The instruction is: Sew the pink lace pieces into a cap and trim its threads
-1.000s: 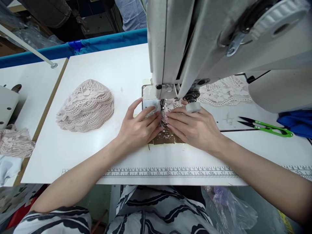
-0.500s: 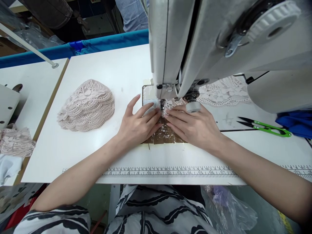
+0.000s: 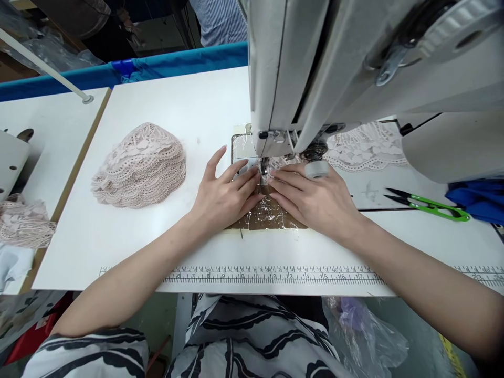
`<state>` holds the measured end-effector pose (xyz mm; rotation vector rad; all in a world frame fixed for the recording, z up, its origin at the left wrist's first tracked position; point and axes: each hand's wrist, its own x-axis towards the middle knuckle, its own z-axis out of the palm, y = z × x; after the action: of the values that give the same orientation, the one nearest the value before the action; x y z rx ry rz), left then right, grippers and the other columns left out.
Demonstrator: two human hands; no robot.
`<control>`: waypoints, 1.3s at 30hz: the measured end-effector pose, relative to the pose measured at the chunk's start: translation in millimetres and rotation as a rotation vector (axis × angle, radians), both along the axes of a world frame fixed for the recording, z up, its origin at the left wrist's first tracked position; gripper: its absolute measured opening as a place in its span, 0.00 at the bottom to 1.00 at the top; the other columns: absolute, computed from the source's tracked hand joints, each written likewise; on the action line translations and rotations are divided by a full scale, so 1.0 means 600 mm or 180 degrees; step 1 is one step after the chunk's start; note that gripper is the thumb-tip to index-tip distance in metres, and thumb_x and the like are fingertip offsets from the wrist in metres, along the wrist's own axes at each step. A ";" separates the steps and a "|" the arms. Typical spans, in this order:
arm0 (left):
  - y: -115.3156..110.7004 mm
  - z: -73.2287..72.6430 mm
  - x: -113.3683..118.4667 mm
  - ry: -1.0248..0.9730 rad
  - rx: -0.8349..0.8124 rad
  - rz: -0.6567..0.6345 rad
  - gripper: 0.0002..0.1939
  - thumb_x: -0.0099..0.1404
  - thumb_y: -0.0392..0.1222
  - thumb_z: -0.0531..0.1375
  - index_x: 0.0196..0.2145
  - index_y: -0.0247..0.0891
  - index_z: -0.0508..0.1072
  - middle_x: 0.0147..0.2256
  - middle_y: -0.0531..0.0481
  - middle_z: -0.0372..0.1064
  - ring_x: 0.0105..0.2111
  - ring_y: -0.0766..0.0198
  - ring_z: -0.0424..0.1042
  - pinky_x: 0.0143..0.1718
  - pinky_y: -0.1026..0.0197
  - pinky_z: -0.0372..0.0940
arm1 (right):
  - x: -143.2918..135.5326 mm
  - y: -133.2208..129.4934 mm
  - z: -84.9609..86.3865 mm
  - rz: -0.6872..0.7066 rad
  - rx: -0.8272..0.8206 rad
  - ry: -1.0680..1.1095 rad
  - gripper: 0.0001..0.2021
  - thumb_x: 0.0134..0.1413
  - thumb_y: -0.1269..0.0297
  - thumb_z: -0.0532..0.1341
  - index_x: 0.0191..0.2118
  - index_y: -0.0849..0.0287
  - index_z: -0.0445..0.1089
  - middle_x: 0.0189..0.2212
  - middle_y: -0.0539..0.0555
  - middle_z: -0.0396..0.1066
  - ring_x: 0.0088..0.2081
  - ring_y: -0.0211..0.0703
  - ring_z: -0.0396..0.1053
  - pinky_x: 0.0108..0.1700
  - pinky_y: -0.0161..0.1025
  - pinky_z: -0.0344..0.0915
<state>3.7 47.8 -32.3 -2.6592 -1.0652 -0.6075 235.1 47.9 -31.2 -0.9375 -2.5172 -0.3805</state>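
Observation:
Pale pink lace (image 3: 366, 147) runs from the right under the arm of a sewing machine (image 3: 289, 68) to the presser foot (image 3: 264, 165). My right hand (image 3: 315, 197) lies flat on the lace just right of the foot, fingers stretched toward it. On the left of the foot, my left hand (image 3: 224, 197) rests with its fingers spread, fingertips close to the lace edge. Both hands are partly over a brown taped plate (image 3: 268, 212). A heaped stack of lace (image 3: 142, 165) sits on the white table to the left.
Green-handled snips (image 3: 429, 205) lie at the right, near blue cloth (image 3: 478, 199). A printed ruler (image 3: 271, 278) follows the front table edge (image 3: 129, 289). More lace (image 3: 25, 223) rests on the neighbouring table at far left. A person in striped clothing (image 3: 220, 23) is beyond.
The view has shifted slightly. Both hands stay beside the presser foot, with hardly any change in their pose.

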 end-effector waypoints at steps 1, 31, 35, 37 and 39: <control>0.001 0.000 0.001 -0.0014 -0.0023 0.0030 0.15 0.73 0.46 0.57 0.53 0.42 0.76 0.49 0.48 0.79 0.55 0.50 0.74 0.67 0.30 0.52 | 0.000 0.000 0.000 -0.0038 0.0035 -0.0033 0.11 0.69 0.63 0.57 0.49 0.55 0.75 0.41 0.50 0.81 0.45 0.47 0.75 0.64 0.53 0.62; 0.006 -0.002 -0.009 -0.0185 -0.0199 0.0316 0.16 0.73 0.46 0.56 0.55 0.46 0.74 0.52 0.49 0.77 0.57 0.51 0.72 0.70 0.31 0.48 | 0.010 0.014 -0.002 -0.0303 -0.0258 0.0125 0.18 0.63 0.73 0.56 0.56 0.56 0.72 0.48 0.57 0.78 0.49 0.54 0.74 0.56 0.55 0.67; 0.001 0.003 -0.010 -0.0139 -0.0109 0.0189 0.17 0.72 0.45 0.57 0.56 0.42 0.74 0.52 0.48 0.77 0.55 0.51 0.73 0.67 0.35 0.54 | 0.011 0.013 0.010 -0.0333 -0.0431 0.0398 0.11 0.66 0.69 0.57 0.41 0.56 0.79 0.42 0.56 0.81 0.44 0.51 0.77 0.53 0.54 0.70; -0.002 0.006 -0.008 -0.0195 -0.0204 0.0001 0.19 0.71 0.44 0.59 0.57 0.39 0.72 0.55 0.45 0.75 0.56 0.51 0.73 0.64 0.39 0.61 | 0.013 0.006 0.026 -0.0062 -0.1034 0.0833 0.11 0.67 0.64 0.59 0.36 0.55 0.79 0.35 0.53 0.81 0.37 0.46 0.78 0.48 0.49 0.73; -0.004 0.013 -0.007 -0.0430 -0.0552 -0.0336 0.16 0.69 0.40 0.60 0.54 0.39 0.74 0.56 0.45 0.74 0.57 0.52 0.72 0.59 0.44 0.66 | 0.016 -0.002 0.044 0.0396 -0.2115 0.1376 0.09 0.65 0.61 0.62 0.36 0.53 0.79 0.31 0.49 0.81 0.31 0.41 0.77 0.37 0.40 0.74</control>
<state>-0.3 45.2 -24.7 -2.8748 -1.0623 -0.7575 244.7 46.7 -4.6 -0.9453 -2.2850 0.6707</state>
